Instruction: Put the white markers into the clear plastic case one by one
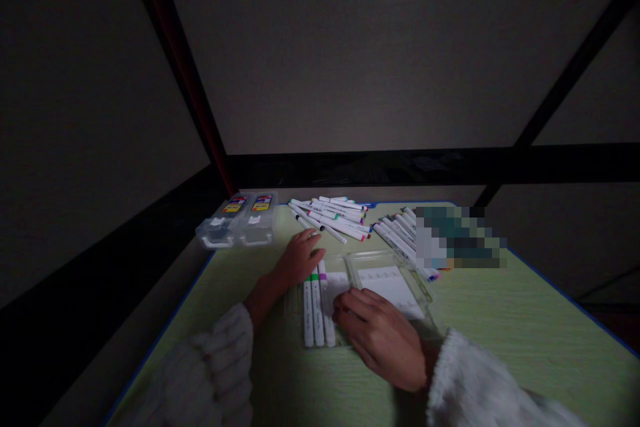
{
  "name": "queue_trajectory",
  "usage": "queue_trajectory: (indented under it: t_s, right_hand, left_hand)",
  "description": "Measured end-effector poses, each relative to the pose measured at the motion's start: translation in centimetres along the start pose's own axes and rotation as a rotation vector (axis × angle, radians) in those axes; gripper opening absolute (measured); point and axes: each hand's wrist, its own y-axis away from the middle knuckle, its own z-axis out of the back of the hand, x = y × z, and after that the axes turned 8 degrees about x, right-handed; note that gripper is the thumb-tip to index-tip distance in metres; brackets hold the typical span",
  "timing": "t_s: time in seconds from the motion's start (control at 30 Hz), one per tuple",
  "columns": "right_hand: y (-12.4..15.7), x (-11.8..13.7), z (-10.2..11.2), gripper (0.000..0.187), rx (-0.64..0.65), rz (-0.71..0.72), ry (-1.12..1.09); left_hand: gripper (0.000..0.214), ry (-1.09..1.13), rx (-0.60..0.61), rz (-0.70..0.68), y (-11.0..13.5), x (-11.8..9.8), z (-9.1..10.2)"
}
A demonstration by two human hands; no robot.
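An open clear plastic case [350, 260] lies on the table in front of me. In its left half, three white markers [316, 313] stand side by side, with green and purple bands showing near their far ends. My left hand [299, 258] is over the far left edge of the case, its fingers stretched toward the loose white markers [340, 217], thumb apart, holding nothing I can see. Curled and low over the middle of the case, my right hand [383, 337] has its fingertips beside the third marker; what they hold, if anything, is hidden. White paper [395, 287] shows in the right half.
Two closed clear cases [257, 230] with handles and colourful labels stand at the far left of the green table [505, 320]. More white markers [400, 237] lie to the right, next to a pixelated patch. A wall rises behind the blue table edge.
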Motion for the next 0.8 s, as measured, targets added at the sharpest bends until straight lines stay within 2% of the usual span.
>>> queue_trajectory:
  t_s: [0.47,0.8]
  right_hand:
    - [0.13,0.07,-0.44,0.013,0.042,0.012,-0.008]
    - [-0.11,-0.16,-0.70,0.013,0.044,0.030,0.001]
  left_hand:
    - [0.018,-0.061,0.027,-0.039,0.10,-0.36,0.37]
    - [0.010,-0.110,0.028,0.018,0.25,-0.63,0.52]
